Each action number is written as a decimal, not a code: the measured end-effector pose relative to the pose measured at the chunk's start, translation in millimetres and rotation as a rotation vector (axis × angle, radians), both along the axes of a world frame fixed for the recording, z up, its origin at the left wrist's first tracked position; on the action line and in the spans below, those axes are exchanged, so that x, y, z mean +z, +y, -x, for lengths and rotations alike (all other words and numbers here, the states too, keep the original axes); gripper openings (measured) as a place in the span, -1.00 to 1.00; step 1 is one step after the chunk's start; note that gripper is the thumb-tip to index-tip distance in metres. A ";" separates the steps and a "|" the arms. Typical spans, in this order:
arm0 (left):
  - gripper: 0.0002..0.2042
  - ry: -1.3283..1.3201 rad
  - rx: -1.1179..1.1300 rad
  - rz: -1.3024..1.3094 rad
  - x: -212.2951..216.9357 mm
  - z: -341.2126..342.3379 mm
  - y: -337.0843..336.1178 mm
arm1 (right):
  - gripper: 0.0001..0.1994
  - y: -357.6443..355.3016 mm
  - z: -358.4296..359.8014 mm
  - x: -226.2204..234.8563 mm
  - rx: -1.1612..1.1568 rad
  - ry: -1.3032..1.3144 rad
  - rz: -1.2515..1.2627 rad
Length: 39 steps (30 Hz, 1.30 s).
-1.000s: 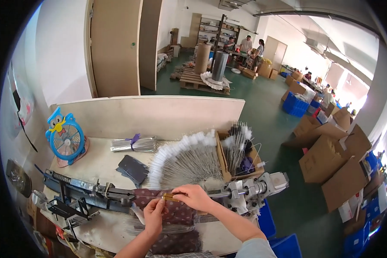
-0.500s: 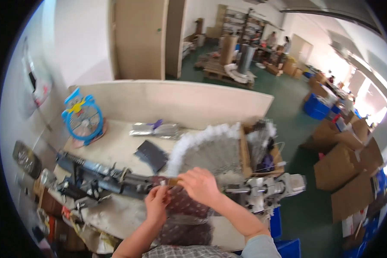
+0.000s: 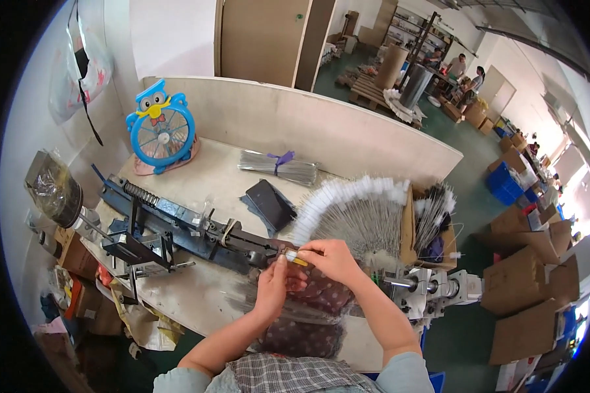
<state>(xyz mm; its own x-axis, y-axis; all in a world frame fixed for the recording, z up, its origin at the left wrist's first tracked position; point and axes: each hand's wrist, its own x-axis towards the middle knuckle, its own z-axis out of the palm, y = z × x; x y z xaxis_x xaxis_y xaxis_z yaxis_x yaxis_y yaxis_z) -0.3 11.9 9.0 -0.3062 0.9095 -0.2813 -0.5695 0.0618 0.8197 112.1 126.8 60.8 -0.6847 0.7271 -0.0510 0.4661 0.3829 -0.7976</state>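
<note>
Both hands have stayed at the machine rail [image 3: 196, 229], table edge [image 3: 196, 321] just below.

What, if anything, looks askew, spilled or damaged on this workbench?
Nothing stands out. Both hands meet at a small yellow piece by the long machine; the white-tipped wires lie fanned evenly, and the tied wire bundle lies intact.
</note>
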 end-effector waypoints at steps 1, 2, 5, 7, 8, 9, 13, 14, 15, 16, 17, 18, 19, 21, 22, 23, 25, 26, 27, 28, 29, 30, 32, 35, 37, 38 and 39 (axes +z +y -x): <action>-0.65 -0.048 -0.008 0.028 4.0 1.0 1.2 | -0.78 0.1 0.6 -3.2 0.008 0.009 0.091; -0.60 -0.096 -0.015 0.057 7.1 1.4 2.8 | -0.78 -0.9 -0.4 -4.5 0.024 0.011 0.098; -0.57 -0.206 0.096 0.047 3.2 -5.7 9.5 | -0.78 -12.7 -1.5 -5.1 0.032 0.050 -0.253; -0.59 -0.203 0.167 0.024 0.5 -10.9 10.8 | -0.75 -24.6 -2.8 0.5 -0.031 0.082 -0.627; -0.61 -0.206 0.214 -0.010 -0.9 -13.2 11.8 | -0.75 -28.3 0.0 -2.9 -0.028 0.089 -0.621; -0.65 -0.217 0.248 -0.027 -2.9 -14.9 10.5 | -0.74 -34.2 6.3 -6.9 -0.039 0.096 -0.679; -0.73 -0.286 0.311 -0.067 5.6 -21.1 10.9 | -0.72 -35.9 6.0 -13.4 -0.106 0.126 -0.771; -0.78 -0.287 0.298 -0.078 4.7 -21.0 10.4 | -0.72 -34.4 3.8 -12.3 -0.134 0.147 -0.800; -0.82 -0.290 0.283 -0.089 3.9 -20.4 10.7 | -0.72 -31.9 1.2 -11.9 -0.133 0.151 -0.802; -0.82 -0.289 0.283 -0.087 -0.1 -20.7 10.1 | -0.73 -31.9 -4.1 -12.0 -0.105 0.161 -0.843; -0.85 -0.285 0.274 -0.124 -6.5 -20.2 11.4 | -0.75 -31.9 -7.9 -12.3 -0.076 0.170 -0.882; -0.87 -0.281 0.265 -0.159 -10.2 -21.1 12.3 | -0.75 -30.3 -8.9 -12.4 -0.078 0.168 -0.879; -0.87 -0.292 0.261 -0.159 -9.4 -19.8 10.2 | -0.77 -30.8 -5.5 -12.5 -0.066 0.170 -0.886; -0.87 -0.272 0.291 -0.142 -3.8 -16.7 6.8 | -0.78 -36.6 -3.8 -12.2 -0.050 0.159 -0.895; -0.87 -0.275 0.296 -0.142 -1.0 -16.9 8.3 | -0.78 -35.0 -6.2 -8.8 -0.046 0.143 -0.896; -0.89 -0.257 0.283 -0.131 1.2 -17.4 9.4 | -0.78 -33.1 -8.1 -6.8 -0.040 0.125 -0.898; -0.92 -0.249 0.276 -0.118 3.4 -18.7 11.6 | -0.77 -30.3 -15.9 -8.0 -0.026 0.097 -0.892; -0.91 -0.240 0.267 -0.117 4.1 -19.9 12.7 | -0.76 -30.5 -18.9 -8.5 -0.021 0.070 -0.887; -0.90 -0.230 0.259 -0.115 4.2 -20.8 12.8 | -0.76 -30.2 -17.5 -7.2 -0.012 0.063 -0.885; -0.90 -0.237 0.257 -0.112 1.5 -19.5 12.1 | -0.76 -29.8 -13.2 -5.1 -0.001 0.103 -0.865; -0.89 -0.257 0.256 -0.124 -2.7 -17.4 11.4 | -0.75 -30.2 -9.5 -4.0 0.009 0.144 -0.844; -0.87 -0.276 0.256 -0.136 -5.4 -16.2 9.9 | -0.75 -31.8 -6.3 -4.4 0.010 0.139 -0.843; -0.87 -0.297 0.244 -0.141 -5.8 -14.1 8.9 | -0.73 -31.7 0.5 -5.3 0.052 0.097 -0.829; -0.85 -0.312 0.226 -0.147 -7.3 -14.2 9.2 | -0.72 -31.4 -0.8 -7.8 0.057 0.086 -0.811; -0.84 -0.311 0.211 -0.145 -7.5 -15.5 9.2 | -0.72 -30.6 -0.4 -7.2 0.062 0.095 -0.797; -0.84 -0.319 0.229 -0.147 -5.2 -15.9 9.3 | -0.72 -30.0 -0.8 -6.8 0.061 0.102 -0.786; -0.83 -0.327 0.248 -0.148 -3.3 -16.6 9.1 | -0.72 -29.2 1.1 -6.5 0.059 0.100 -0.782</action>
<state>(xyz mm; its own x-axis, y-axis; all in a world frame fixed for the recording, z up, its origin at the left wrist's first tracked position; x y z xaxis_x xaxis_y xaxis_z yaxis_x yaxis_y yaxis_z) 16.3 21.1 5.7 -0.4364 0.8576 -0.2721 -0.7837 -0.2137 0.5832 111.0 97.6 54.3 -0.6977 0.4887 0.5238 0.3676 0.8718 -0.3237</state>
